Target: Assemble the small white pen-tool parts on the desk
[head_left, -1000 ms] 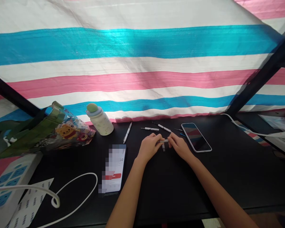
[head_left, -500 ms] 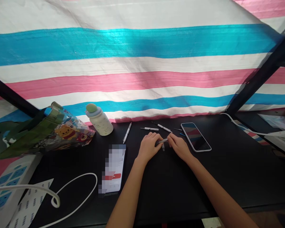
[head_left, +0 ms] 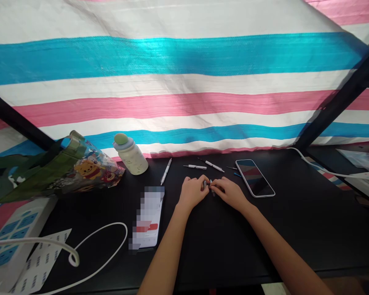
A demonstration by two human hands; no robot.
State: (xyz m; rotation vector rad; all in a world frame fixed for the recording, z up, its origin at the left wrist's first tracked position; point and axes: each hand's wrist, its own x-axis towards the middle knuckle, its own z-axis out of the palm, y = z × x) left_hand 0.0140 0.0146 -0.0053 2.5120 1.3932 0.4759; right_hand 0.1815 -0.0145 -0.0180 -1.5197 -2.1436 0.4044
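Note:
Near the middle of the black table, my left hand is closed around a short grey pen part, mostly covered by the fingers. My right hand faces it, its fingertips pinched together close to the end of that part. Whatever they hold is too small and hidden to name. Below the fingertips lies another small grey piece. Beyond the hands are two slim white pen pieces, one lying level and one slanted. A whole white pen rests farther left.
A white-edged phone lies right of my hands, beside a small blue piece. Left are a lit phone, a bottle, a printed bag, a white cable and a power strip. A striped sheet hangs behind.
The grey pen part, earlier showing lengthwise between both hands, is now mostly hidden in my left fingers. My right fingertips have shifted slightly left and down; the view has moved a little.

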